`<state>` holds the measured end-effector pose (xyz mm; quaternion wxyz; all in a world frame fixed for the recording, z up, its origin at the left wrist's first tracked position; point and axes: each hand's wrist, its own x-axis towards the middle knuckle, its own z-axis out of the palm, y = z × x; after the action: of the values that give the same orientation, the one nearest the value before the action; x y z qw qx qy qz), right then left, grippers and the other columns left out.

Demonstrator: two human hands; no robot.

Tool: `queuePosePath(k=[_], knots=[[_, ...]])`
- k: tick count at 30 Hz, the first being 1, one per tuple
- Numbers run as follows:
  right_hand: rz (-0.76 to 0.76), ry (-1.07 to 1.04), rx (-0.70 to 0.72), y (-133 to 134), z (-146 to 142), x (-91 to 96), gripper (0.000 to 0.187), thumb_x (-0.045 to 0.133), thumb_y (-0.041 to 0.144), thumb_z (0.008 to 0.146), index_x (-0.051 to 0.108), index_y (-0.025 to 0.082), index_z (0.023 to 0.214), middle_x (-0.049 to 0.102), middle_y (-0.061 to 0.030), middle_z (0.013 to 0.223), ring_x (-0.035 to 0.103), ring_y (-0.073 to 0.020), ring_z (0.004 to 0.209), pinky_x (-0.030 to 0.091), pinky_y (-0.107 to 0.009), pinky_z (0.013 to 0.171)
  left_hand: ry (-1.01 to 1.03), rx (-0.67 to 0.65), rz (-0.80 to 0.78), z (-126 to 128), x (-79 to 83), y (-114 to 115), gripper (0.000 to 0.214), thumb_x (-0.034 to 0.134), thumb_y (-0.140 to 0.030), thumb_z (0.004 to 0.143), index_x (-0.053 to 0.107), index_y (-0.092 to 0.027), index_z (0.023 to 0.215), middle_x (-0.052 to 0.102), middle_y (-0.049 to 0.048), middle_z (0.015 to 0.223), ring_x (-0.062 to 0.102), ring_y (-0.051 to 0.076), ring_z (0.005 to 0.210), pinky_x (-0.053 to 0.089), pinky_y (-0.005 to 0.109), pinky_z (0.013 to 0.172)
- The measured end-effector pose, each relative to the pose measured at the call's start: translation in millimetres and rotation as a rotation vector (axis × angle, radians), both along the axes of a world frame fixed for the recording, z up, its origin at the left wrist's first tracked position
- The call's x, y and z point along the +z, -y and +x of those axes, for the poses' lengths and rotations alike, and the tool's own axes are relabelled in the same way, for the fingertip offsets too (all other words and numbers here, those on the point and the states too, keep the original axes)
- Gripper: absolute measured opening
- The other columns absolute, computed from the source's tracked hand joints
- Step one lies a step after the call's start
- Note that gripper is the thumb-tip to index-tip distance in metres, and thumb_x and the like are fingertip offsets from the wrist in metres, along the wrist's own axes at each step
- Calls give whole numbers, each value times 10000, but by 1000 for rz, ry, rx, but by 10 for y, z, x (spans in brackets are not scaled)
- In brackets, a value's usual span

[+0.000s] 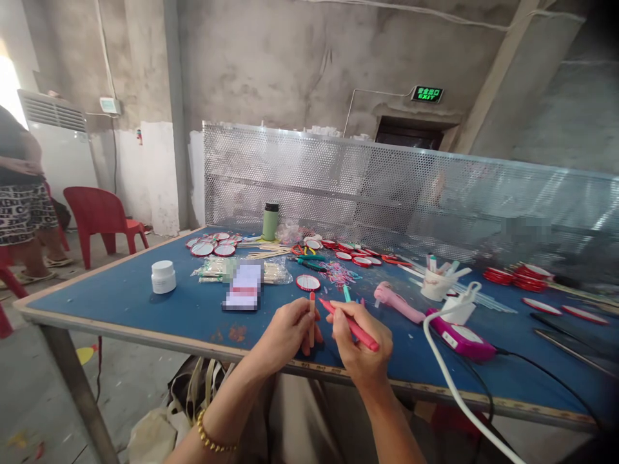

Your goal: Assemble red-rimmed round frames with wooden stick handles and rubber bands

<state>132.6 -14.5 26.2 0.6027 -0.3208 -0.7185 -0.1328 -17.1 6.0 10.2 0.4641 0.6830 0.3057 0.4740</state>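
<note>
My left hand (286, 330) is closed around a flat wooden stick (312, 321) held upright near the table's front edge; its top end is red. In my right hand (365, 348) is a red marker (356, 327), gripped like a pen, with its tip pointing up and left towards the stick's red end. A small gap shows between tip and stick. Just beyond the hands lies a round white disc with a red rim (308, 282). A teal pen-like piece (347, 294) stands close behind the right hand.
On the blue table (120, 303) are a phone (243, 287), a white jar (163, 277), a green bottle (271, 222), a pink tool (399, 303), a magenta device (461, 338) with cables, a cup of pens (435, 283) and red-rimmed stacks (530, 278). A person (22, 174) stands far left.
</note>
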Motion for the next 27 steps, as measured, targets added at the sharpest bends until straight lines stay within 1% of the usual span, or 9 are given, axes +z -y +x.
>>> queuePosePath(k=[5, 9, 15, 17, 19, 21, 22, 24, 27], knots=[[-22, -30, -20, -5, -3, -6, 139, 534, 165, 921, 667, 195, 952, 728, -22, 773, 693, -136, 642, 555, -248, 645, -3, 12, 18, 7, -31, -6, 176, 426, -317, 915, 522, -172, 890, 628, -14, 646, 501, 75, 420, 375, 183, 453], [-107, -113, 15, -28, 44, -1, 183, 499, 216, 965, 679, 191, 989, 715, -25, 789, 656, -115, 579, 535, -228, 571, -9, 22, -4, 18, -20, 11, 156, 438, -301, 894, 521, -169, 894, 630, -12, 642, 492, 74, 418, 365, 181, 449], [-252, -66, -32, -182, 412, 147, 237, 517, 338, 970, 696, 185, 990, 628, 9, 660, 565, -100, 495, 488, -216, 501, -73, 36, 17, 17, -19, 17, 151, 421, -278, 891, 529, -175, 916, 654, -4, 683, 490, 79, 421, 371, 186, 441], [-321, -10, -46, -288, 529, 265, 260, 508, 369, 967, 692, 184, 964, 638, 4, 673, 581, -109, 515, 487, -222, 509, -97, 54, 37, 12, -20, 21, 156, 422, -277, 891, 541, -177, 906, 659, -4, 683, 494, 82, 428, 371, 188, 444], [-335, 42, -73, -430, 587, 395, 233, 569, 379, 918, 692, 185, 954, 701, -33, 827, 650, -138, 646, 526, -247, 607, -118, 66, 58, 8, -18, 26, 170, 428, -279, 891, 563, -176, 887, 657, -5, 678, 497, 84, 437, 373, 189, 452], [-419, 103, -77, -605, 583, 508, 292, 647, 373, 842, 685, 188, 1064, 717, -61, 986, 682, -185, 854, 542, -297, 758, -140, 67, 69, 5, -12, 32, 194, 434, -290, 891, 589, -175, 865, 652, -5, 679, 502, 85, 448, 375, 191, 458], [-494, 109, -65, -703, 562, 549, 340, 666, 372, 815, 679, 189, 1101, 715, -66, 1028, 681, -196, 901, 541, -305, 778, -151, 67, 71, 5, -6, 34, 207, 439, -298, 890, 601, -175, 852, 647, -5, 678, 506, 87, 453, 377, 192, 461], [-553, 109, -41, -909, 498, 595, 326, 611, 367, 841, 685, 173, 1093, 723, -65, 962, 694, -180, 810, 547, -276, 688, -163, 71, 69, 7, 7, 38, 227, 446, -317, 887, 612, -174, 825, 631, -6, 669, 513, 91, 461, 381, 193, 463], [-629, 89, -24, -1191, 394, 579, 330, 472, 280, 895, 678, 153, 1119, 707, -28, 770, 637, -109, 523, 488, -201, 492, -156, 79, 60, 12, 20, 39, 236, 443, -326, 882, 602, -176, 792, 600, -14, 629, 506, 95, 459, 379, 193, 462]])
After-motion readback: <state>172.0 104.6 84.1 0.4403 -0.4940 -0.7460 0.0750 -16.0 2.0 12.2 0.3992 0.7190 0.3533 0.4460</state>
